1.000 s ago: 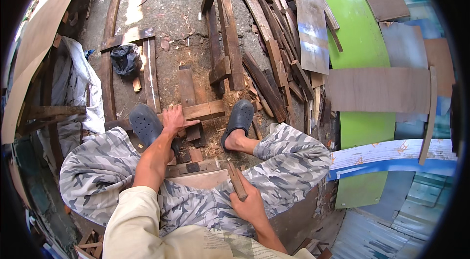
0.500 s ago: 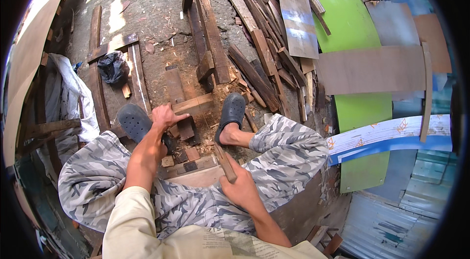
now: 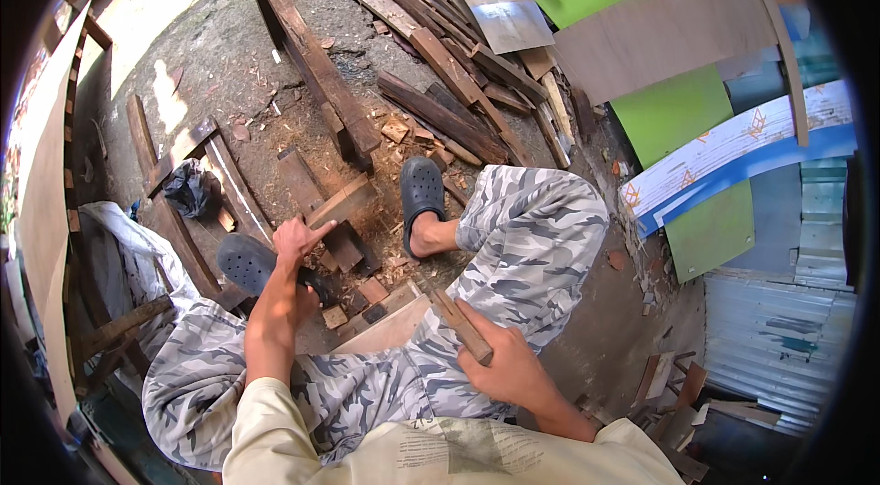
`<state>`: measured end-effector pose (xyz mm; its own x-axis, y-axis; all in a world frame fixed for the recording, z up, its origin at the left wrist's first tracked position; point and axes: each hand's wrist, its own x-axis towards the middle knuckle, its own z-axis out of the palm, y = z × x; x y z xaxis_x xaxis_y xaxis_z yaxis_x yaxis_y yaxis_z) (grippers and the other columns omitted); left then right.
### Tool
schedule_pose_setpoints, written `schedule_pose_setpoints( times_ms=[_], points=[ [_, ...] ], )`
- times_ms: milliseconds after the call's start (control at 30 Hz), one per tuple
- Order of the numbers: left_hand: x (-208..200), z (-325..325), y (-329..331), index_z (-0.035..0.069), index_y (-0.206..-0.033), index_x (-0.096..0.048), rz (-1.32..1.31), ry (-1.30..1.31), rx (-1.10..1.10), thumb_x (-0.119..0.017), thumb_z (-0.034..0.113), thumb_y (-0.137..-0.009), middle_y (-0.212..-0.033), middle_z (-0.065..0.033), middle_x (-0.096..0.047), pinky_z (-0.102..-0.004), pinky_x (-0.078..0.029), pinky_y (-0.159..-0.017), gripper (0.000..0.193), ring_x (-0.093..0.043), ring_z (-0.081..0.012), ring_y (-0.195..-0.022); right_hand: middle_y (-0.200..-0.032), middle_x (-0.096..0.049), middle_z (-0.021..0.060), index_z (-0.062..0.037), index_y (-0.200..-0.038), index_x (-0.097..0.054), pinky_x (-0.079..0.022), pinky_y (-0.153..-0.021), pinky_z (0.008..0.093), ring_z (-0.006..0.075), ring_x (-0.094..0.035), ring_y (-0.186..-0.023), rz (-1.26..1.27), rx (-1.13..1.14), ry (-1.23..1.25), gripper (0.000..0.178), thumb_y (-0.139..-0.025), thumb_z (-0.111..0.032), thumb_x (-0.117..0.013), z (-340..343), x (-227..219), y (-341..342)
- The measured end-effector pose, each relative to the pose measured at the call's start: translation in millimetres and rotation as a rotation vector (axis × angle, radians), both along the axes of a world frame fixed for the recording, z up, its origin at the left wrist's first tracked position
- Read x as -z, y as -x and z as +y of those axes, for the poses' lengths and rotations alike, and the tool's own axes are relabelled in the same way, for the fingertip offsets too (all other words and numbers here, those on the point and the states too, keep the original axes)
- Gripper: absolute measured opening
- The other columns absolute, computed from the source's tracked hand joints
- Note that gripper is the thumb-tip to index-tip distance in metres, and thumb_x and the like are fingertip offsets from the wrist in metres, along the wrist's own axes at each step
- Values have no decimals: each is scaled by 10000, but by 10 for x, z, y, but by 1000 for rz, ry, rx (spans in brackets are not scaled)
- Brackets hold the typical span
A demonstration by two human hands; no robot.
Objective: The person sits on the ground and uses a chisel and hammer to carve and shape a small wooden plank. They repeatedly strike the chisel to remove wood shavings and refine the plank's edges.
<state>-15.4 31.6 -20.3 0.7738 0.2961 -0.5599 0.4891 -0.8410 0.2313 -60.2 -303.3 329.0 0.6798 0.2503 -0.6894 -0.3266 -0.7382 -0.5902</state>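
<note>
Head view, looking down: I see a person seated low, legs apart in grey camouflage trousers [image 3: 527, 228], dark clogs [image 3: 423, 194] on a dirt-strewn floor. Between the feet, a wooden bar [image 3: 343, 201] lies aslant across a darker plank [image 3: 298, 175], with sawdust and chips around it. The left hand [image 3: 298, 241] rests at the bar's left end, thumb stretched out along the near side; I cannot tell how tightly the other fingers close on it. The right hand [image 3: 502, 358] is wrapped around a wooden handle [image 3: 466, 331] over the right thigh, the handle's far end angled up and left; whatever continues past that end is too thin for me to make out. Small wood blocks [image 3: 373, 291] lie just nearer than the plank. Beyond, I see a long beam [image 3: 307, 45], a heap of boards [image 3: 449, 72] and, to the left, a black plastic bag [image 3: 190, 189].
</note>
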Motion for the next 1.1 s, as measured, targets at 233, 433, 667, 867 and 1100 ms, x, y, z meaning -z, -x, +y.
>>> schedule_pose_setpoints(
  times_ms=[233, 433, 667, 867, 1100],
  points=[
    [285, -514, 100, -33, -1563, -294, -621, -148, 108, -548, 558, -975, -1635, -243, -276, -507, -190, -1238, 872, -252, -370, -1528, -816, -689, 240, 29, -1455, -505, -539, -717, 378, 306, -707, -712, -200, 168, -53, 637, -850, -114, -648, -294, 351, 48],
    [252, -1288, 277, -23, -1540, -361, -361, -121, 550, -505, 515, -1006, -1593, -243, -335, -468, -219, -1237, 772, -264, -362, -1518, -759, -657, 264, 35, -1452, -497, -534, -678, 419, 385, -700, -678, -312, 121, -221, 641, -853, -131, -652, -439, 632, 101],
    [274, -1361, 688, 93, -1121, -726, -144, 164, 309, -528, 456, -1012, -802, -240, -715, -538, -562, -709, 428, -717, -421, -783, -1020, -701, 267, 48, -1466, -486, -534, -824, 368, 279, -711, -896, -168, 76, -308, 638, -886, -141, -674, -381, 724, -90],
    [-179, -1016, 683, 48, -974, -753, -177, 56, -43, -538, 546, -993, -799, -272, -704, -540, -558, -724, 542, -704, -458, -796, -1186, -699, 282, 67, -1486, -451, -525, -919, 343, 254, -708, -1060, -125, 44, -443, 652, -906, -135, -671, -361, 740, -149],
    [-382, -986, 820, 51, -915, -723, -320, -85, -193, -611, 557, -940, -778, -203, -715, -497, -552, -700, 519, -715, -393, -794, -699, -646, 220, 58, -1491, -442, -522, -641, 376, 258, -647, -581, -227, -38, -540, 688, -877, -146, -676, -395, 807, -91]
  ],
)
